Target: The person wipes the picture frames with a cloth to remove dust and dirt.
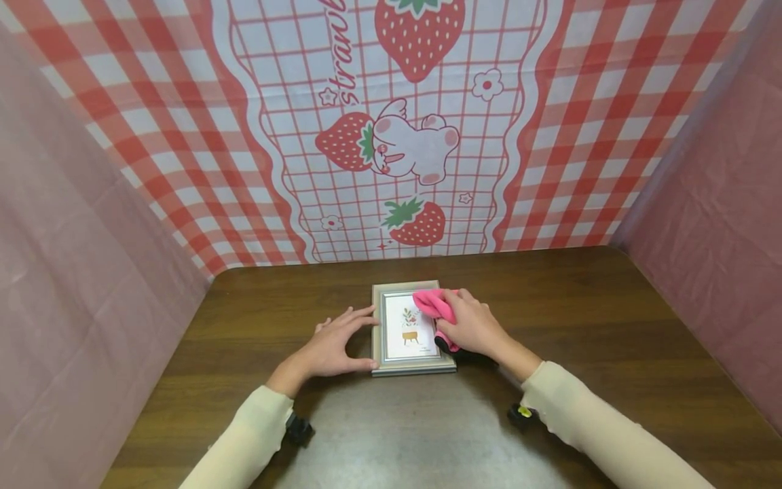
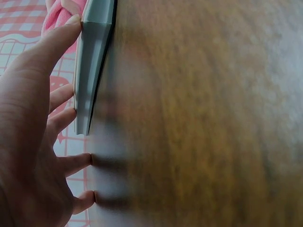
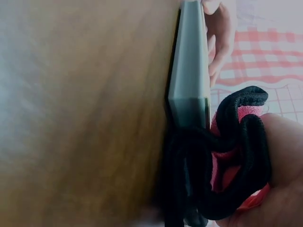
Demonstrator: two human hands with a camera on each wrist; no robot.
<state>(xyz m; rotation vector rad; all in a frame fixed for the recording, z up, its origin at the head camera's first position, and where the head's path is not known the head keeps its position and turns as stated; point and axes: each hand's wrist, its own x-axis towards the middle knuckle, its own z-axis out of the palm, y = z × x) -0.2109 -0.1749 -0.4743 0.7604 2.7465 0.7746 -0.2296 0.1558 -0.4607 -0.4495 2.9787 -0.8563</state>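
Observation:
A picture frame (image 1: 415, 367) with a pale border lies flat on the table, holding a print of a plant in an orange pot. My left hand (image 1: 332, 346) steadies its left side, fingers spread, with the thumb at the near left corner and fingertips along the edge. In the left wrist view, two other fingertips (image 2: 85, 198) touch the tabletop beside it. My right hand (image 1: 473, 326) grips a bunched pink cloth (image 1: 432, 303) and presses it on the upper right of the frame. Black trim (image 3: 258, 156) on the cloth hangs over the frame's right side.
The brown wooden table (image 1: 263, 292) has rounded far corners. Behind it hangs a red-and-white checked cloth (image 1: 568, 156) with strawberries. Pink drapes (image 1: 702, 204) stand on both sides. A dark strap device (image 1: 299, 429) sits at each wrist, near the cream sleeves.

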